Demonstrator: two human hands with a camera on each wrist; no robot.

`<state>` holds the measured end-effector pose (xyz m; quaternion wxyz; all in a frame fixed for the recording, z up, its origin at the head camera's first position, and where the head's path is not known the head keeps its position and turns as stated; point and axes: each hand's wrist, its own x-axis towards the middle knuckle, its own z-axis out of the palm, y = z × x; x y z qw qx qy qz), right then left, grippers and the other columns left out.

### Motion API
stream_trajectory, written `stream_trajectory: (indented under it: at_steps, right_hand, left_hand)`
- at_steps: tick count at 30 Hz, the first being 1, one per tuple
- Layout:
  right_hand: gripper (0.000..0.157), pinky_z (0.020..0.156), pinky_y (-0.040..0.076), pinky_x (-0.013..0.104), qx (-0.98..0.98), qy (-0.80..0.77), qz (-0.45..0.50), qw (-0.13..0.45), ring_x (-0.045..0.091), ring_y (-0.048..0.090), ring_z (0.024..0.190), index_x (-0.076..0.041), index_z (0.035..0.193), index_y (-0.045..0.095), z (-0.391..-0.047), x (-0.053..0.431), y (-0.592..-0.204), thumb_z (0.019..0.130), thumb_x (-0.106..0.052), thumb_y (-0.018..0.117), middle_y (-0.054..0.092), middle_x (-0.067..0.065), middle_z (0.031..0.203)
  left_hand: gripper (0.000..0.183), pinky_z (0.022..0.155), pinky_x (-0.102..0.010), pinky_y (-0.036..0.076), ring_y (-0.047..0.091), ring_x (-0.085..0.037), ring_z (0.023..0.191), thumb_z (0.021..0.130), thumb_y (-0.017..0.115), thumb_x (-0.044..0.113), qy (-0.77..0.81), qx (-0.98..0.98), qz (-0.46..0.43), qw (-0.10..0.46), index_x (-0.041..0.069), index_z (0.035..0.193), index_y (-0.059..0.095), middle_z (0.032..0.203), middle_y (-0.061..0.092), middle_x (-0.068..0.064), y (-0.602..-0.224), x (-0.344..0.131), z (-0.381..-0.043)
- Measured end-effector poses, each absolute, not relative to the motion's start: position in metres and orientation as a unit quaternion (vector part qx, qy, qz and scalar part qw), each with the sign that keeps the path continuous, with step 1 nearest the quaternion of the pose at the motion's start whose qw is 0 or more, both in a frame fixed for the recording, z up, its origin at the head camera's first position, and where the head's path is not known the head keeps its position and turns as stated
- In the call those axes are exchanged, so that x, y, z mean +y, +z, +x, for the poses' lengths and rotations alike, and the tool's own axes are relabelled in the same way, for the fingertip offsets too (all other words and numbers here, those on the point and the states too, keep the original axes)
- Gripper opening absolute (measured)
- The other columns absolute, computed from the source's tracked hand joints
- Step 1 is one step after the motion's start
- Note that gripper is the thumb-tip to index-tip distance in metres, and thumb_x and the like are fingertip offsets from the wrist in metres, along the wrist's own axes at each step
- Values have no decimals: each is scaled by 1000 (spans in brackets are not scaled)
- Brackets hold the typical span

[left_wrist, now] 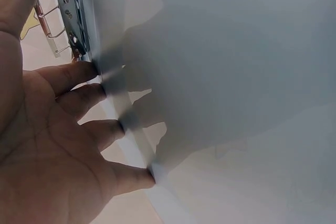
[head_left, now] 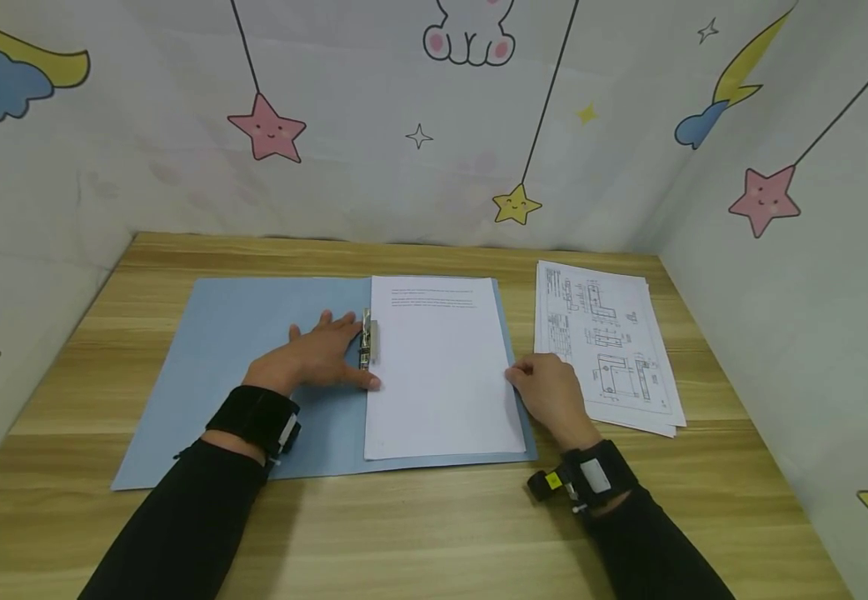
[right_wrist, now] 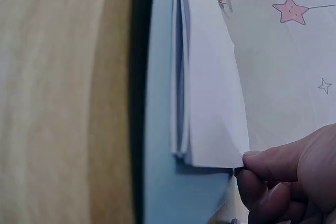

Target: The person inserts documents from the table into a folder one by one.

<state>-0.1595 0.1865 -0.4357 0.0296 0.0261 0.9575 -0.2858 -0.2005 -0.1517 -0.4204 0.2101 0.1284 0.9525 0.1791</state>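
A light blue folder [head_left: 239,350] lies spread flat, with a stack of white paper [head_left: 441,375] on its right half. A metal clip mechanism [head_left: 365,340] with thin wire prongs runs along the paper's left edge. My left hand [head_left: 314,354] is spread beside the clip, its thumb at the paper's edge and its other fingers reaching toward the clip. In the left wrist view its straight fingertips touch the folder's surface. My right hand [head_left: 550,392] pinches the paper's right edge between thumb and forefinger. Several layered sheets [right_wrist: 215,77] show in the right wrist view.
A pile of technical drawings [head_left: 606,350] lies on the wooden table [head_left: 404,533], right of the folder. White printed cloth walls [head_left: 374,192] enclose the table at the back and sides. Each wrist wears a black strap [head_left: 254,419].
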Motion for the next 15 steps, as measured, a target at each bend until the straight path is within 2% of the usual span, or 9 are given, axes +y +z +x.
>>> stream_trajectory:
  at_steps: [9,15]
  right_hand:
    - [24,53,45,32,955,-292,35,31,19,59,62,-10,97,73,-157,193,-431,92,-31,63,68,4,76]
    - [37,61,49,39,974,-222,41,5,27,64,77,-3,113,68,-161,222,-426,95,-34,57,71,13,92]
  left_hand:
    - [114,104,-78,-3,-3,-43,145,70,72,68,173,954,131,209,11,155,20,162,13,-15,-419,-151,-199]
    - [114,104,-78,-3,-3,-43,145,70,72,68,172,954,132,208,11,155,20,162,13,-15,-419,-151,-199]
